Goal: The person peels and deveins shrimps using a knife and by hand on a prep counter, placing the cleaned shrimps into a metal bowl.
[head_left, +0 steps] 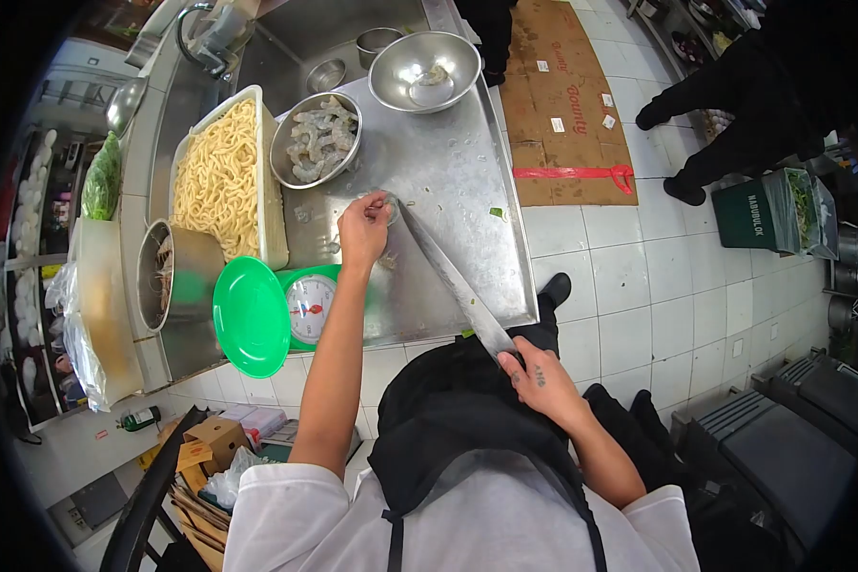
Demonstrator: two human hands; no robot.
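Pinched in the fingers of my left hand [362, 232] is a peeled shrimp [392, 204], held just above the steel counter [477, 257]. My right hand [546, 386] is wrapped round the handle of a long knife [453, 281]. Its blade runs up and left, with the tip right at the shrimp. Beyond my left hand stands a steel bowl [278, 164] filled with grey shrimp [320, 136]. A wider steel bowl [383, 88] behind it has a small amount of shrimp at the bottom.
Left of the counter's middle are a white tub [265, 205] of thick noodles [217, 176], a steel pot [195, 276] and a green scale [307, 307] with its green pan [250, 315]. A sink [286, 38] lies behind. Cardboard [567, 114] and another person's legs [696, 143] are on the right.
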